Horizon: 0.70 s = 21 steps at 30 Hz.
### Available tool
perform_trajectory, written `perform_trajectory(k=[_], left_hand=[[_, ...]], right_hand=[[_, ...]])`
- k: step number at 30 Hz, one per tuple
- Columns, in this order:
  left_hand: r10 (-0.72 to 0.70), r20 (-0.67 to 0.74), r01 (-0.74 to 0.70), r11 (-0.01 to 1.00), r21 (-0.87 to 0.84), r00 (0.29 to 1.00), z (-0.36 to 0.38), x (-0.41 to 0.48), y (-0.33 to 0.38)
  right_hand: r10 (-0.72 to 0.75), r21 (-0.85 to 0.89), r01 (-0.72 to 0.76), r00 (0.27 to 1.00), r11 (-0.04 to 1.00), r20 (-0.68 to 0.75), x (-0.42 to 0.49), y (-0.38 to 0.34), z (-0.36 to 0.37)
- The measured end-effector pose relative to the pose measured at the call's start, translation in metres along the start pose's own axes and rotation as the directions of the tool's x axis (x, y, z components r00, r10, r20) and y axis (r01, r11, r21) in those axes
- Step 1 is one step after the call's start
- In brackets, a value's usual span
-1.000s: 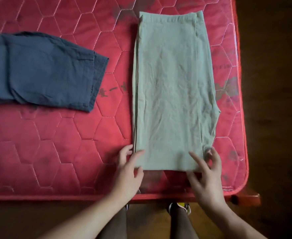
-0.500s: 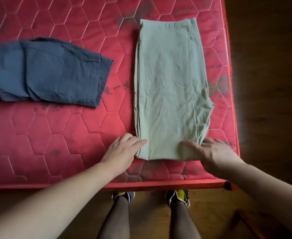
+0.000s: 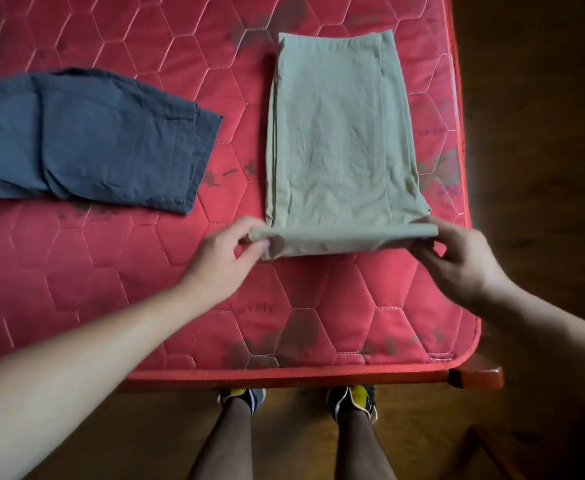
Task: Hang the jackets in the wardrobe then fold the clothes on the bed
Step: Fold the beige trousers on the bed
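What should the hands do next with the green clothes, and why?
Probably carry the lifted near edge forward and lay it on the far end. The left hand and right hand each pinch a near corner of the green garment, whose edge is raised off the mattress while the rest lies flat.

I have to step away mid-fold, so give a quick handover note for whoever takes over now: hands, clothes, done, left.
Left grip pinches the near left corner of the green garment; right grip pinches its near right corner; that end is lifted off the red mattress.
Done: green garment folded lengthwise into a strip.
Left: probably lay the held end over the far part, then fold the blue garment, lying rumpled at the left.
Jackets and wardrobe: not in view.
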<state>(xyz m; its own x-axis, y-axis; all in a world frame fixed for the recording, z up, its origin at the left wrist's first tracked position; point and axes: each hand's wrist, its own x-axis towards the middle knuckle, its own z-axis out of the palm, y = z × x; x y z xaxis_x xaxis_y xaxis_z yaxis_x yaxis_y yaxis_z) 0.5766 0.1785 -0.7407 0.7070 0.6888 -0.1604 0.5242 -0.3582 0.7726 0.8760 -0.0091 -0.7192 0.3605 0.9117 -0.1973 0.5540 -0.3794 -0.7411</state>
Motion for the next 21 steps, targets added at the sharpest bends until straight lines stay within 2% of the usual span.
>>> perform_trajectory(k=[5,8,9,11,13,15,16,18,21], left_hand=[[-0.057,-0.173,0.023,0.981,-0.194,0.983,-0.035,0.123,0.038],[-0.222,-0.225,0.12,0.912,-0.393,0.949,-0.04,0.196,0.042],[-0.309,-0.173,0.202,0.865,-0.459,0.935,-0.038,0.213,0.036],[-0.466,0.023,0.396,0.723,-0.565,0.884,-0.027,0.221,0.023],[-0.543,0.177,0.527,0.601,-0.601,0.821,-0.009,0.201,0.009],[-0.601,0.201,0.563,0.507,-0.653,0.774,0.008,0.168,-0.007],[-0.609,0.207,0.563,0.48,-0.673,0.766,0.014,0.154,-0.012],[-0.593,0.221,0.562,0.485,-0.67,0.774,0.02,0.135,-0.015],[-0.585,0.166,0.505,0.482,-0.716,0.794,0.025,0.128,-0.011]], right_hand=[[0.174,0.206,-0.134,0.966,0.969,-0.19,0.105,-0.021,-0.025],[0.279,0.313,-0.197,0.929,0.929,-0.243,0.173,-0.018,-0.036],[0.318,0.361,-0.234,0.928,0.903,-0.192,0.189,-0.013,-0.037],[0.404,0.463,-0.378,0.914,0.801,0.048,0.202,0.004,-0.031],[0.485,0.423,-0.588,0.809,0.69,0.332,0.191,0.023,-0.021],[0.523,0.393,-0.7,0.71,0.597,0.471,0.169,0.039,-0.013],[0.522,0.42,-0.712,0.699,0.562,0.488,0.161,0.045,-0.011],[0.518,0.48,-0.688,0.726,0.544,0.453,0.153,0.052,-0.006],[0.541,0.481,-0.637,0.769,0.602,0.34,0.148,0.049,0.005]])
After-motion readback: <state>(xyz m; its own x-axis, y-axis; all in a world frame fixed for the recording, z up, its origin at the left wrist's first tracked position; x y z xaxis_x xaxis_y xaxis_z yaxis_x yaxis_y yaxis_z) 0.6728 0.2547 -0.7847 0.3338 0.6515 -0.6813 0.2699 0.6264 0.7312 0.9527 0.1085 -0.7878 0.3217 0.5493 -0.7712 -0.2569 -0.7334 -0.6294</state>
